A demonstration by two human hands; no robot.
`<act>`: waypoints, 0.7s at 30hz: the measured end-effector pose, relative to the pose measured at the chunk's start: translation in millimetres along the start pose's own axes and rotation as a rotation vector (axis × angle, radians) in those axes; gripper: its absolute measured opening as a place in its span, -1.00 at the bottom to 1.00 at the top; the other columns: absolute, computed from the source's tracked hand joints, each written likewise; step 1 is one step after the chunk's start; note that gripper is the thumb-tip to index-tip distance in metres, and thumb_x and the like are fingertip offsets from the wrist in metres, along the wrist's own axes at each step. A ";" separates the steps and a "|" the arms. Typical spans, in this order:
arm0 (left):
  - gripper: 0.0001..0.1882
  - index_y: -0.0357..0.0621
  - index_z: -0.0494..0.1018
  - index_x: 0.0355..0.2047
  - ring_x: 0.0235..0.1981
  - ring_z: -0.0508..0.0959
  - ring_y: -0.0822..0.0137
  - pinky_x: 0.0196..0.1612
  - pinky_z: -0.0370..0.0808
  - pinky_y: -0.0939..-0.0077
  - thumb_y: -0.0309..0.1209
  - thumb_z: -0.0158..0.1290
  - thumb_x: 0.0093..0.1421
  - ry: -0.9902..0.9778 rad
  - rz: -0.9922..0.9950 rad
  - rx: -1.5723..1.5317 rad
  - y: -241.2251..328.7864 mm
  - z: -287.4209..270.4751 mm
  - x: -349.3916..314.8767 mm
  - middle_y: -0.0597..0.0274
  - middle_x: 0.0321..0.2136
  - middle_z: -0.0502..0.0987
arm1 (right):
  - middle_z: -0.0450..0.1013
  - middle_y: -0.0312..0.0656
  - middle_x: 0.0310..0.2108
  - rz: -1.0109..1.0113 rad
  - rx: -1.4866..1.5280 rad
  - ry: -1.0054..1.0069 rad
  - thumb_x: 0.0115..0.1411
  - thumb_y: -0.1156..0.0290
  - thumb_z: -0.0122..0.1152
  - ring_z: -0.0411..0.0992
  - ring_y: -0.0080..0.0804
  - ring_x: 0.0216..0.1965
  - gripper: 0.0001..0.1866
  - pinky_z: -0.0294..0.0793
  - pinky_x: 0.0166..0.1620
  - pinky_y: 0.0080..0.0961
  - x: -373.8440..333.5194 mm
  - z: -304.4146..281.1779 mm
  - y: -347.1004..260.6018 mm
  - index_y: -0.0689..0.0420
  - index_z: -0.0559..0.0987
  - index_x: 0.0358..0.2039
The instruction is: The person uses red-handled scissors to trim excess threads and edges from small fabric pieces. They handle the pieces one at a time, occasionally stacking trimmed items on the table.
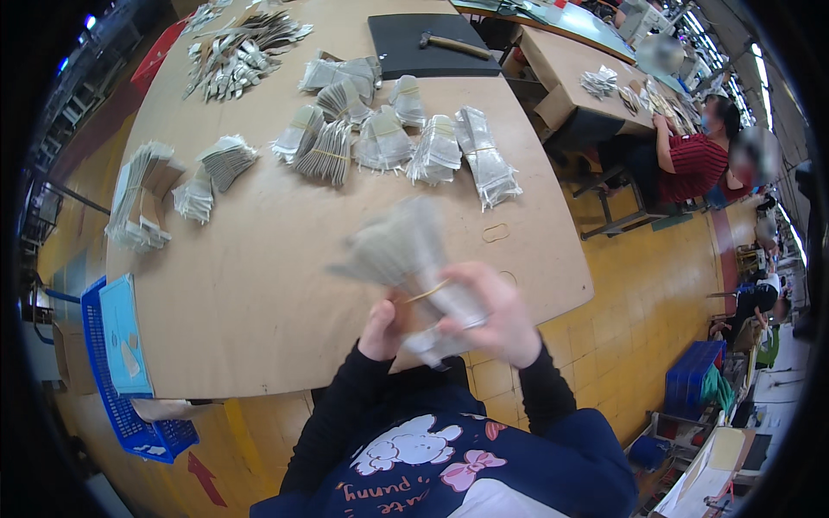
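Note:
A bundle of pale grey-white, flat cut pieces [399,242] is held up over the table's front edge, its far end fanned out and blurred by motion. Around its middle runs a yellowish rubber band [427,292]. My left hand [378,331] grips the bundle's near left side, partly hidden behind it. On the other side my right hand [501,318] has its fingers closed on the pieces by the band. A loose rubber band [496,232] lies on the brown tabletop [259,302] to the right.
Several banded bundles [380,140] lie mid-table, others [142,197] at left, with a loose pile [246,52] at far left. A hammer [454,45] rests on a black board [393,53]. A blue basket [164,439] stands at left; a person in red [691,168] sits at right.

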State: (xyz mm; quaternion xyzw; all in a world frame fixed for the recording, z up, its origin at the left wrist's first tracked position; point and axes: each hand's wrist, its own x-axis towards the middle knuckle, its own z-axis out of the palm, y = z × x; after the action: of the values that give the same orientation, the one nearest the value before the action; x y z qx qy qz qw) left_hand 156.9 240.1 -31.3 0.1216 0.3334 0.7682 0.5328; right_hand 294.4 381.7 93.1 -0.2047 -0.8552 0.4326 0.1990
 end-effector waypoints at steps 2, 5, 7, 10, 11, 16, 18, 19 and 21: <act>-0.20 -0.27 0.14 0.29 0.10 0.47 0.19 0.23 0.34 0.28 -0.11 0.20 0.20 -0.010 -0.001 -0.220 13.0 -7.4 -3.8 0.06 0.11 0.44 | 0.37 0.01 -0.04 -0.157 -0.049 -0.110 0.04 0.22 0.43 0.41 0.03 0.00 -0.59 0.42 0.09 -0.22 6.2 29.3 -12.2 0.15 0.54 -0.16; -0.35 -0.30 0.29 0.18 0.03 0.52 0.24 0.06 0.47 0.35 -0.17 0.14 0.17 0.083 0.095 0.229 42.2 -21.4 -16.9 0.06 0.04 0.49 | 0.32 -0.02 -0.08 -0.367 -0.078 -0.083 0.03 0.29 0.44 0.34 0.04 0.03 -0.69 0.36 0.14 -0.18 10.7 53.3 -20.0 0.16 0.52 -0.32; -0.39 -0.30 0.38 0.07 -0.08 0.57 0.24 -0.03 0.52 0.37 -0.11 0.11 0.13 0.254 0.060 -0.021 47.5 -22.5 -29.7 0.06 -0.07 0.55 | 0.32 -0.02 -0.15 -0.559 -0.014 -0.116 -0.02 0.40 0.47 0.33 0.01 0.02 -0.73 0.31 0.18 -0.18 6.0 57.0 -21.2 0.17 0.51 -0.41; -0.33 -0.17 0.29 0.16 -0.20 0.57 0.18 -0.14 0.58 0.23 0.01 0.07 0.17 0.136 0.040 -0.237 63.4 -36.1 -38.1 0.06 -0.22 0.55 | 0.35 -0.08 -0.25 -0.562 0.410 -0.361 -0.01 0.53 0.40 0.45 -0.16 -0.22 -0.81 0.47 -0.14 -0.31 -3.0 63.8 -21.4 0.20 0.49 -0.50; -0.33 -0.14 0.28 0.16 -0.18 0.57 0.17 -0.13 0.59 0.20 0.02 0.07 0.18 0.143 0.149 -0.309 64.1 -39.6 -37.1 0.08 -0.20 0.54 | 0.36 -0.09 -0.28 -0.552 0.474 -0.429 -0.01 0.54 0.38 0.47 -0.20 -0.28 -0.82 0.49 -0.22 -0.33 -6.0 67.0 -21.7 0.21 0.49 -0.50; -0.31 -0.16 0.25 0.19 -0.05 0.55 0.07 0.03 0.54 0.02 0.01 0.09 0.20 0.246 0.373 -0.451 72.4 -57.4 -26.1 0.05 -0.09 0.53 | 0.43 -0.13 -0.31 -0.350 0.221 -0.223 0.06 0.58 0.37 0.47 -0.27 -0.40 -0.88 0.48 -0.35 -0.44 -7.7 64.2 -10.3 0.20 0.58 -0.37; -0.30 -0.19 0.24 0.19 0.04 0.52 0.01 0.12 0.48 -0.05 0.00 0.10 0.20 0.426 0.391 -0.370 74.0 -58.5 -24.4 -0.03 -0.01 0.49 | 0.44 -0.10 -0.31 -0.286 0.136 -0.184 0.09 0.57 0.32 0.47 -0.18 -0.42 -0.87 0.49 -0.35 -0.38 -9.6 56.6 -4.7 0.22 0.57 -0.33; -0.31 -0.24 0.24 0.19 0.06 0.49 0.03 0.15 0.47 0.08 -0.06 0.12 0.19 0.401 0.380 -0.351 71.3 -56.4 -24.6 -0.02 0.04 0.46 | 0.44 -0.10 -0.32 -0.264 0.129 -0.159 0.07 0.57 0.32 0.47 -0.18 -0.40 -0.87 0.49 -0.33 -0.38 -13.2 55.2 -4.5 0.23 0.57 -0.33; -0.34 -0.28 0.27 0.15 0.03 0.51 0.09 0.12 0.48 0.17 -0.09 0.13 0.19 0.490 0.297 -0.242 64.9 -52.2 -18.3 -0.01 0.03 0.47 | 0.44 -0.10 -0.33 -0.501 0.228 -0.340 0.05 0.58 0.32 0.47 -0.19 -0.39 -0.86 0.50 -0.31 -0.37 -18.1 60.6 -4.5 0.23 0.57 -0.34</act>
State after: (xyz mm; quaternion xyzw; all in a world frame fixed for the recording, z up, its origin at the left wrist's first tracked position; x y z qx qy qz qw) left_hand 88.0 190.1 -25.6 -0.0843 0.3365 0.8783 0.3290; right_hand 277.3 329.9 60.7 0.1113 -0.8459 0.4913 0.1752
